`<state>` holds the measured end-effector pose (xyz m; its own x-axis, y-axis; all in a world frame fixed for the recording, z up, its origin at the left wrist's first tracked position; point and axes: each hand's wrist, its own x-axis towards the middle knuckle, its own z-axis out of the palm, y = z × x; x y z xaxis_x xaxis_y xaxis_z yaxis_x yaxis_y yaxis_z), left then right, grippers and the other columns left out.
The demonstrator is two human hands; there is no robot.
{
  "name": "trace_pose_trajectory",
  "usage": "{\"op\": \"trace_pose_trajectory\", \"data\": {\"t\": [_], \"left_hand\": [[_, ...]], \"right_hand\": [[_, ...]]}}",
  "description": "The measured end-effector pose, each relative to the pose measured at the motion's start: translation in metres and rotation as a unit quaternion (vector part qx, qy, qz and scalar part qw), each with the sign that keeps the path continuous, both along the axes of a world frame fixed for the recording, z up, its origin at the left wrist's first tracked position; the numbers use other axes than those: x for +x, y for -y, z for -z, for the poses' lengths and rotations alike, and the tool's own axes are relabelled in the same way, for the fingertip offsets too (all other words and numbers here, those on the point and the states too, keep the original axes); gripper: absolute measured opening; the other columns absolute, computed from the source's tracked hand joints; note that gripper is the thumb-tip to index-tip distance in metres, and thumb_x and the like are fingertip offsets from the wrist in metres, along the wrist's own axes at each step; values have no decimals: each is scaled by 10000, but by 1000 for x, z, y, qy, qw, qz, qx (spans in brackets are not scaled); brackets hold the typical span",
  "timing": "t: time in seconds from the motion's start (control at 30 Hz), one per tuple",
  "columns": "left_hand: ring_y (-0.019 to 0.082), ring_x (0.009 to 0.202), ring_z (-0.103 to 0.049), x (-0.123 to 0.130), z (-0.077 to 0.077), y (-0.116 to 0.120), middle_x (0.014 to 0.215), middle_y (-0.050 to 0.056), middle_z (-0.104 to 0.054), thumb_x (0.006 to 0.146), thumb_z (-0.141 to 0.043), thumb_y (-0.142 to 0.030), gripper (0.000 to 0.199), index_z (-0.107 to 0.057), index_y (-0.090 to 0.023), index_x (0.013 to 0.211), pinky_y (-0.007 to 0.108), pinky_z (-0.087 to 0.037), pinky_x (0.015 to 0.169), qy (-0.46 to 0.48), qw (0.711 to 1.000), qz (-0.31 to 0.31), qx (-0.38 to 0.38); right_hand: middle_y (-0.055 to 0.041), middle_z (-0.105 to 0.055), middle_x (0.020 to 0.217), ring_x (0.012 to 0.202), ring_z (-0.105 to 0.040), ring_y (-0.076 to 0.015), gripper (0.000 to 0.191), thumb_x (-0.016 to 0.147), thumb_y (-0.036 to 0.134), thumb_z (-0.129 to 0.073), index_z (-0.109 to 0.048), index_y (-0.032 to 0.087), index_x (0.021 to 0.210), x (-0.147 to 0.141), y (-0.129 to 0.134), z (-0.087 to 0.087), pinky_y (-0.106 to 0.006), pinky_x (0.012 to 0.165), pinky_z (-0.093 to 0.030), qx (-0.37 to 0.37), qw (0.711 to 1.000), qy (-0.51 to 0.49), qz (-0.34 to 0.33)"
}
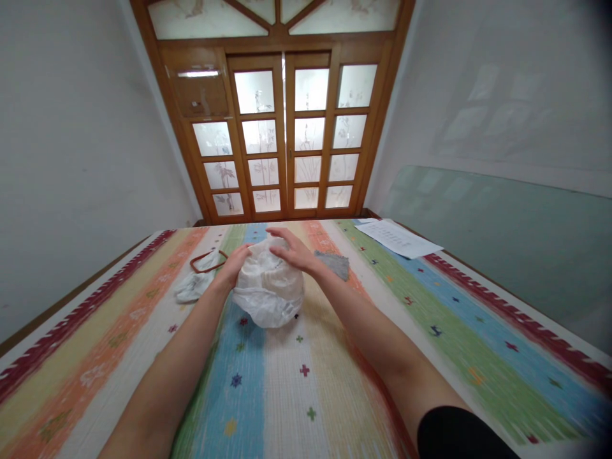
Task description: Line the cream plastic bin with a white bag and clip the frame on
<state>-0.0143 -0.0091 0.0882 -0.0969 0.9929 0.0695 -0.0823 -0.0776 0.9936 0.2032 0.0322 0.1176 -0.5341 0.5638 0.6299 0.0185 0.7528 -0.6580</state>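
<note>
A round bundle of thin white plastic [268, 287] sits on the striped tablecloth in the middle of the table. My left hand [234, 264] presses against its left side, fingers partly hidden behind it. Over its top right my right hand [291, 248] rests with the fingers spread apart. To the left lies a crumpled pale cloth or bag [194, 288] with a brown handle-like loop [204, 270]. A small grey cloth [335, 264] lies just beyond my right wrist.
White printed sheets [399, 238] lie at the table's far right edge. The patterned tablecloth [287, 395] covers the table. Behind it stand wooden doors with glass panes [265, 153]. A pale green panel [497, 223] leans along the right wall.
</note>
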Motion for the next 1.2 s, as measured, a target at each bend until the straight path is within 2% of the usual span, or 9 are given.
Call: {"op": "trace_pose_trajectory", "data": {"t": [0.13, 0.37, 0.5, 0.7, 0.87, 1.2], "left_hand": [[171, 680, -617, -1, 0, -1, 842, 10, -715, 655, -572, -245, 410, -691, -164, 1039, 244, -433, 590, -22, 1000, -18, 2], [181, 707, -599, -1, -2, 1, 854, 20, -705, 656, -563, -285, 378, -686, -167, 993, 258, -435, 609, -51, 998, -38, 3], [181, 722, -598, -4, 2, -3, 870, 22, -707, 648, -562, -292, 380, -694, -170, 983, 260, -440, 632, -58, 998, -36, 10], [179, 747, -599, -7, 10, -9, 856, 16, -699, 646, -544, -286, 380, -707, -168, 968, 250, -440, 649, -66, 997, -38, 32], [182, 734, -613, -5, 13, -9, 848, 15, -707, 646, -534, -292, 393, -704, -166, 978, 250, -445, 641, -47, 998, -42, 29], [183, 755, -624, -9, 21, -16, 884, 16, -717, 653, -534, -283, 386, -712, -173, 977, 253, -454, 664, -51, 997, -43, 41]], "right_hand": [[-112, -556, 1440, 1363, -511, -251, 640, 882, 523, -709, -539, 235, 1429, -2, 5, 2, -456, 1189, -374, 65, 996, 62, 23], [-128, -542, 1472, 1378, -506, -264, 709, 875, 537, -714, -511, 202, 1465, 0, 5, 2, -457, 1194, -371, 42, 990, 134, 2], [-121, -583, 1436, 1355, -528, -265, 599, 934, 537, -641, -557, 213, 1430, 0, 5, 2, -469, 1180, -380, 46, 985, 168, 16], [-122, -651, 1331, 1282, -582, -245, 403, 980, 419, -604, -655, 186, 1304, -1, 0, 5, -439, 1146, -412, 44, 982, 175, 61], [-123, -677, 1294, 1242, -612, -235, 341, 983, 355, -591, -674, 169, 1257, -2, -2, 8, -413, 1116, -432, 20, 979, 173, 105], [-104, -679, 1288, 1228, -607, -225, 309, 986, 350, -565, -673, 188, 1226, -1, -2, 10, -404, 1105, -424, 1, 979, 169, 112]]}}
